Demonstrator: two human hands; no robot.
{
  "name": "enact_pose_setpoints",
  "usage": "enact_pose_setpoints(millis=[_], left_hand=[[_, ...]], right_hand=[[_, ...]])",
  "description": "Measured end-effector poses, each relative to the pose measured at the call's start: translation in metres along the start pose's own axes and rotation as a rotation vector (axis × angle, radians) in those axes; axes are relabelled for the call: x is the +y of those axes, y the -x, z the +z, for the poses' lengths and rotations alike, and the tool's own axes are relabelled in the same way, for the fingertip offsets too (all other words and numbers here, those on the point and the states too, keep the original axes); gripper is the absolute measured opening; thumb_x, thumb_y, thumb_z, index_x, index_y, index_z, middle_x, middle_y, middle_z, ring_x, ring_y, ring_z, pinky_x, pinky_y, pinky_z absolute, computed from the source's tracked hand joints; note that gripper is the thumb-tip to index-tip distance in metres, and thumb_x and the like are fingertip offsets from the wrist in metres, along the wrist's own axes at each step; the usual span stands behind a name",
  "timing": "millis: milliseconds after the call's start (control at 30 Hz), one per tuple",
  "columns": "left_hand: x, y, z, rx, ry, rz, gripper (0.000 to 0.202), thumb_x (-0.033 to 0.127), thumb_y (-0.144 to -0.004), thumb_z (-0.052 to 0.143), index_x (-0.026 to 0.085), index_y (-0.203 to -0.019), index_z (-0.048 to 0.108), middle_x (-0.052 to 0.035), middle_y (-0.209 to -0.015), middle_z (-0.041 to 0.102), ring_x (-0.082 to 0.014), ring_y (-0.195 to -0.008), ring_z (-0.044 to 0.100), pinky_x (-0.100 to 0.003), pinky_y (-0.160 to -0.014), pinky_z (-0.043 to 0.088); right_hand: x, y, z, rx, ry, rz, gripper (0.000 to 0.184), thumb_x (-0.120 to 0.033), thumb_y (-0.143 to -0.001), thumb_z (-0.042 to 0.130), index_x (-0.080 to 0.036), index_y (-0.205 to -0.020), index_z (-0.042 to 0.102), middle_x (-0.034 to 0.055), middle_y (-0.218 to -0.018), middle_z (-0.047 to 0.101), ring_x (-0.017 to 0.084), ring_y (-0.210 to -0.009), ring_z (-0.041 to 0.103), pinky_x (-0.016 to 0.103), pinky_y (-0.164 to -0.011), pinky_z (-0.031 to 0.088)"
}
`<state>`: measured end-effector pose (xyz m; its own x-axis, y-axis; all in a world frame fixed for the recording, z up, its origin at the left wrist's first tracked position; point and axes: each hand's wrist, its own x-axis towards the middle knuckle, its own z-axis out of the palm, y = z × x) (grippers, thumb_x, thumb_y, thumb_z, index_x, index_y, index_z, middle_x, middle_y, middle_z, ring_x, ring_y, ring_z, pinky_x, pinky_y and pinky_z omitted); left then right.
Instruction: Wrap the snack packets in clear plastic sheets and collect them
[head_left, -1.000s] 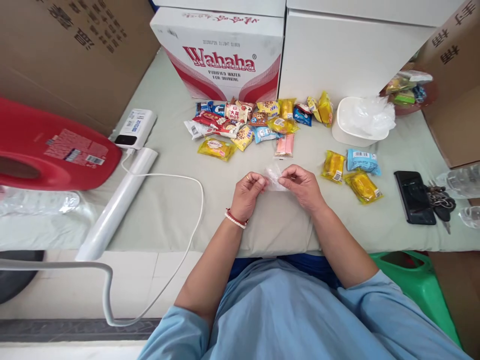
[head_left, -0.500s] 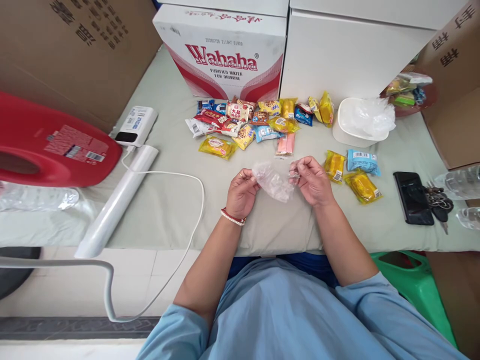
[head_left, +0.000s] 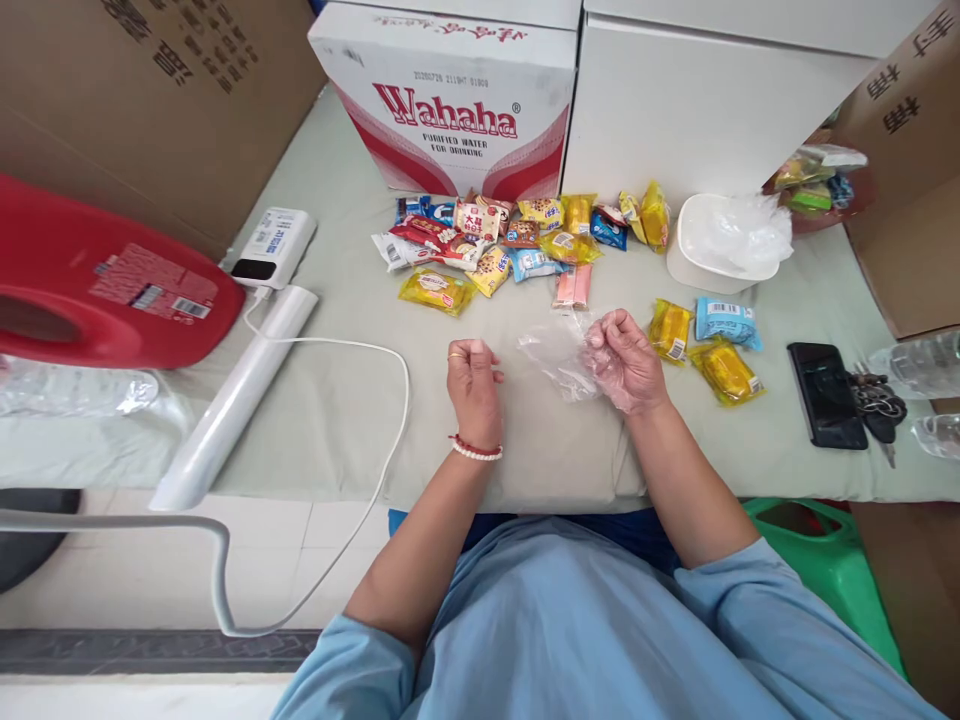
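Note:
My right hand (head_left: pixel 628 362) is closed on a piece of thin clear plastic film (head_left: pixel 559 358). Whether it is a bag or a glove I cannot tell. The film spreads to the left of the fingers, and part of it lies over the side of the hand. My left hand (head_left: pixel 475 392) is apart from the film, its fingers curled and no object visible in them. Just beyond the film lies a pink packet (head_left: pixel 573 286). Two yellow packets (head_left: pixel 670 330) and a light blue packet (head_left: pixel 727 322) rest to the right of my right hand.
Several wrapped snacks (head_left: pixel 480 240) lie before a Wahaba-style water carton (head_left: pixel 457 110). A white tub (head_left: pixel 694 262) holds crumpled clear plastic. At right are a phone (head_left: pixel 826 395) and keys (head_left: pixel 881 405). A white cable (head_left: pixel 405 400), white tube (head_left: pixel 240 395) and red jug (head_left: pixel 112 280) occupy the left.
My left hand has let go of the clear plastic film and moved slightly left. The film now hangs from my right hand alone and is more spread out.

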<state>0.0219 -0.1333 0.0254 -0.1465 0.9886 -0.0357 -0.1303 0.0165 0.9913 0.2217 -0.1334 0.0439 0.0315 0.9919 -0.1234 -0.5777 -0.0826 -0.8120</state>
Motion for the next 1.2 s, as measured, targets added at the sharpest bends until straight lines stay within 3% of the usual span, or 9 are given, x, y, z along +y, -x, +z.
enact_pose_setpoints(millis=[133,200,367,600,800,900,967,1033,1200], left_hand=[[0.019,0.013,0.010,-0.275,-0.021,-0.105,0.054,0.076,-0.085,0.066,0.024,-0.100,0.061,-0.0046,-0.105,0.064,-0.0180,-0.094,0.065,-0.027,-0.068,0.056],[0.024,0.014,0.018,-0.310,-0.032,-0.140,0.050,0.064,-0.079,0.080,0.023,-0.099,0.061,-0.0040,-0.105,0.066,-0.0182,-0.097,0.065,-0.029,-0.076,0.057],[0.023,0.002,0.008,-0.037,0.215,-0.263,0.036,0.035,-0.075,0.084,0.023,-0.081,0.051,0.0048,-0.083,0.061,-0.0128,-0.084,0.068,-0.027,-0.076,0.057],[0.018,-0.010,-0.039,0.199,0.479,-0.132,0.033,0.021,-0.071,0.084,0.023,-0.079,0.052,0.0038,-0.082,0.071,-0.0160,-0.096,0.075,-0.031,-0.089,0.060],[0.025,-0.004,-0.039,0.259,0.627,-0.263,0.027,0.006,-0.060,0.077,0.018,-0.069,0.054,0.0037,-0.071,0.061,-0.0077,-0.072,0.064,-0.017,-0.066,0.051],[0.033,0.007,-0.026,0.168,0.609,-0.249,0.023,0.006,-0.057,0.072,0.019,-0.072,0.059,0.0028,-0.074,0.057,-0.0084,-0.071,0.057,-0.020,-0.068,0.050],[0.040,0.016,-0.019,0.033,0.590,-0.237,0.024,0.009,-0.054,0.068,0.019,-0.075,0.063,0.0003,-0.080,0.058,-0.0109,-0.074,0.056,-0.024,-0.070,0.050],[0.047,0.023,-0.014,-0.110,0.580,-0.227,0.030,0.012,-0.050,0.065,0.019,-0.079,0.064,-0.0012,-0.084,0.056,-0.0126,-0.076,0.054,-0.026,-0.072,0.048],[0.051,0.035,-0.024,-0.279,0.426,-0.115,0.044,0.014,-0.052,0.071,0.021,-0.095,0.067,-0.0011,-0.096,0.054,-0.0129,-0.084,0.050,-0.025,-0.075,0.044]], right_hand=[[0.006,0.007,0.003,-0.172,0.131,-0.049,0.033,-0.045,-0.080,0.089,-0.024,-0.085,0.063,0.0001,-0.084,0.060,0.013,-0.073,0.054,0.024,-0.067,0.051],[0.009,0.010,0.006,-0.257,0.201,-0.072,0.030,-0.046,-0.082,0.087,-0.024,-0.084,0.067,0.0023,-0.088,0.062,0.015,-0.081,0.057,0.028,-0.075,0.052],[0.002,0.005,0.006,-0.121,0.132,-0.154,0.028,-0.043,-0.078,0.090,-0.025,-0.082,0.069,0.0019,-0.095,0.061,0.013,-0.081,0.055,0.026,-0.074,0.052],[-0.009,0.025,-0.005,0.108,0.000,-0.140,0.029,-0.034,-0.075,0.090,-0.024,-0.082,0.064,-0.0004,-0.093,0.061,0.010,-0.075,0.053,0.022,-0.068,0.051],[0.002,0.076,-0.030,0.174,0.664,0.065,0.032,-0.051,-0.084,0.078,-0.022,-0.091,0.066,0.0026,-0.087,0.063,0.015,-0.073,0.056,0.028,-0.068,0.052],[-0.009,0.078,-0.024,0.105,0.985,-0.102,0.058,-0.059,-0.084,0.077,-0.024,-0.128,0.064,0.0121,-0.129,0.064,0.026,-0.114,0.064,0.044,-0.100,0.055],[-0.014,0.070,-0.009,-0.010,1.123,-0.240,0.085,-0.063,-0.079,0.082,-0.026,-0.149,0.051,0.0148,-0.154,0.051,0.033,-0.139,0.052,0.053,-0.117,0.044],[-0.012,0.057,0.009,-0.136,1.225,-0.307,0.099,-0.060,-0.074,0.086,-0.026,-0.156,0.044,0.0159,-0.160,0.045,0.036,-0.148,0.043,0.057,-0.123,0.037],[0.005,0.029,0.025,-0.021,1.130,-0.234,0.049,-0.034,-0.086,0.069,-0.021,-0.132,0.063,0.0128,-0.123,0.070,0.030,-0.116,0.064,0.050,-0.103,0.055]])
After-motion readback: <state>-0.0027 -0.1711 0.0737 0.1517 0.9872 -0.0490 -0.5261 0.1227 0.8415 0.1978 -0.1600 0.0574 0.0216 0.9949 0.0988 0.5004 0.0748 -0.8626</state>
